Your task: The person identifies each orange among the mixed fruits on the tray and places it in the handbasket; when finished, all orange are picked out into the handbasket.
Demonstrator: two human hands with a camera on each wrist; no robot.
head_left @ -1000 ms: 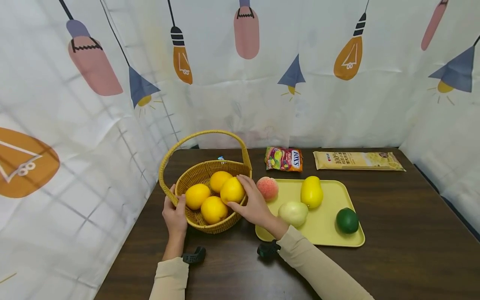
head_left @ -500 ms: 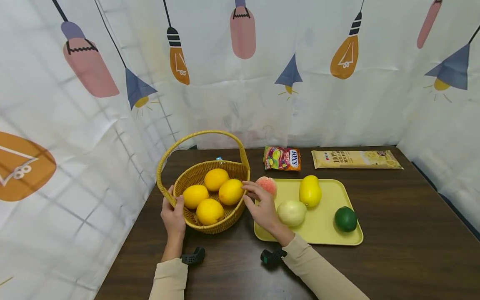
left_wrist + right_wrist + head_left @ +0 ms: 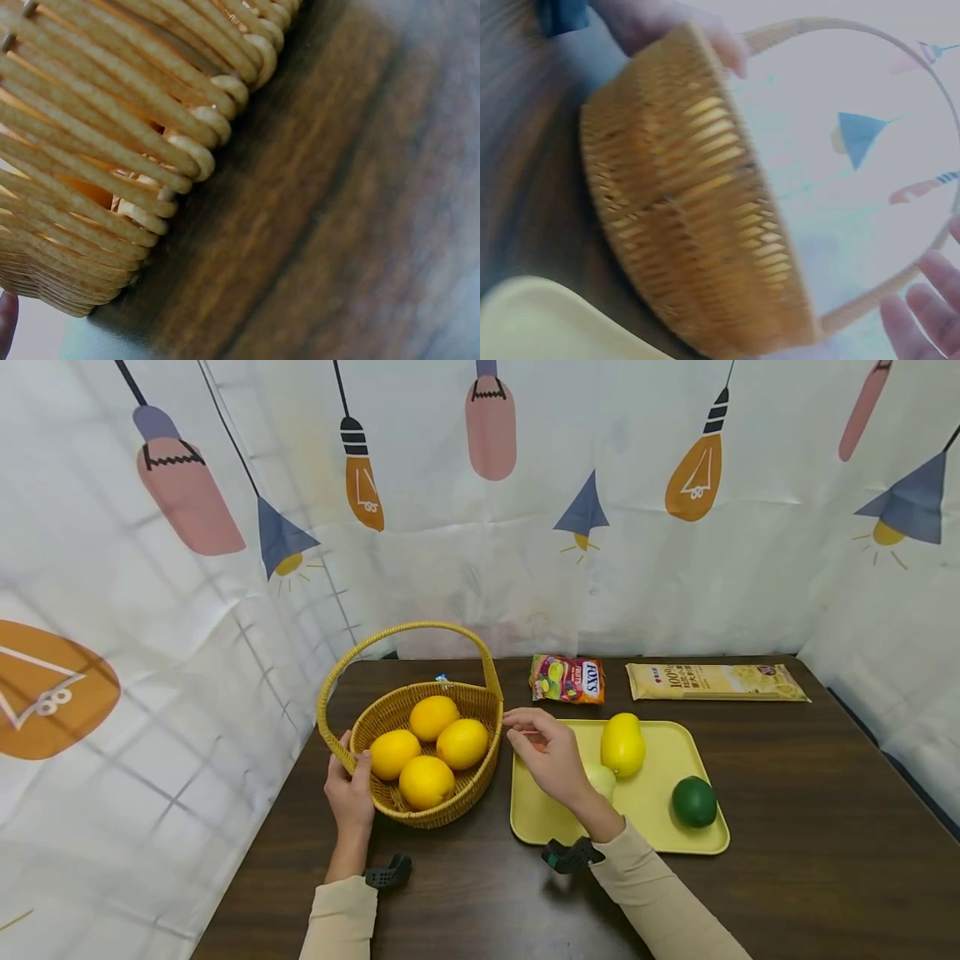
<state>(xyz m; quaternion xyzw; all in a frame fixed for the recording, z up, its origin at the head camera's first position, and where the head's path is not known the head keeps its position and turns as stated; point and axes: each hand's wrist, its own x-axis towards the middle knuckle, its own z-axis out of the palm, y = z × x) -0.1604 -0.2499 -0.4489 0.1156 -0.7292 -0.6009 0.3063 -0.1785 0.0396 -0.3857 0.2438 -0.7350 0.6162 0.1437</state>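
My left hand (image 3: 349,793) holds the yellow wicker basket (image 3: 480,785) by its left rim, thumb on the near side at the foot of the handle. Several lemon-like yellow fruits (image 3: 427,782) lie inside. Just right of the basket is my right hand (image 3: 551,760), its fingers loosely bent and holding nothing, above the left end of the tray. In the right wrist view its fingertips (image 3: 922,322) appear apart from the basket wall. A pink peach is almost wholly hidden behind this hand. The left wrist view shows the basket's woven side (image 3: 97,112) close up.
The yellow tray (image 3: 660,843) carries a pale green round fruit (image 3: 603,779), a long yellow fruit (image 3: 623,745) and a dark green one (image 3: 693,802). Behind it lie a candy bag (image 3: 567,679) and a long beige packet (image 3: 716,682). A printed curtain (image 3: 480,585) borders the table.
My right hand has let go of a yellow fruit in the basket and moved right, out over the tray. That fruit settled among the others. My left hand stays on the rim.
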